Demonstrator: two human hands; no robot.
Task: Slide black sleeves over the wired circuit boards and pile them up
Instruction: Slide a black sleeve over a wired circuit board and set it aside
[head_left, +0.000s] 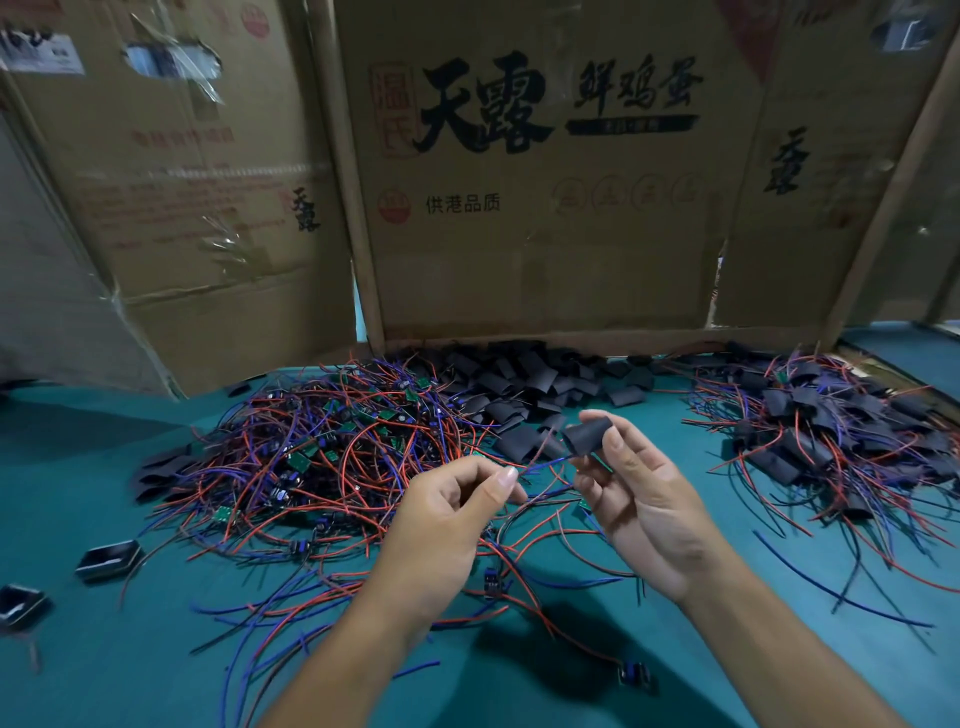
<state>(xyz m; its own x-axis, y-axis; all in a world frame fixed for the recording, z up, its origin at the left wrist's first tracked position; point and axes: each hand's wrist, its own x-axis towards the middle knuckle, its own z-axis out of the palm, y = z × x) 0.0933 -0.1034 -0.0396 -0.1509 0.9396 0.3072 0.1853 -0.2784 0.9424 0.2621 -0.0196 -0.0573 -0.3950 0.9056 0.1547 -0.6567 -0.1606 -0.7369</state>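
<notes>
My right hand (639, 488) holds a black sleeve (587, 434) between thumb and fingers above the table. My left hand (447, 514) pinches red and blue wires (540, 457) that run into the sleeve's open end. The circuit board itself is hidden, so I cannot tell whether it sits inside the sleeve. A tangle of unsleeved green boards with wires (322, 447) spreads at the left. Loose black sleeves (524, 384) lie heaped at the back centre. Sleeved boards form a pile (831, 436) at the right.
Cardboard boxes (540, 197) wall off the back of the teal table (104, 649). Two small black trays (109, 558) sit at the left edge. Stray wired boards (491, 579) lie under my hands and near the front (636, 675).
</notes>
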